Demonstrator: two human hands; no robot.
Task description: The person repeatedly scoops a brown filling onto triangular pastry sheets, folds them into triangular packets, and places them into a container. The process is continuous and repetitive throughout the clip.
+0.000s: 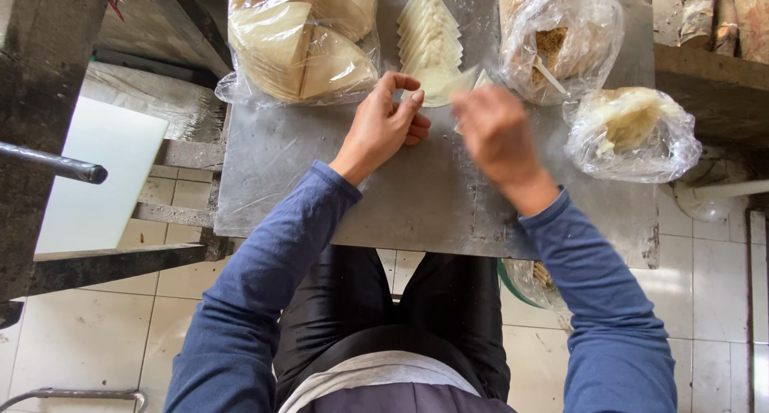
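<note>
pinching a thin pastry sheet at the foot of the fanned row, the left hand was closed on it, the blurred right hand's grip could not be told, and tearing was judged likely if pulled unevenly.

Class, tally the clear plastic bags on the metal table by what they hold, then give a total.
Bag of pale wrapper wedges: 1
Bag of brown crumbly filling: 1
Bag of pale yellowish lumps: 1
Total: 3
</note>
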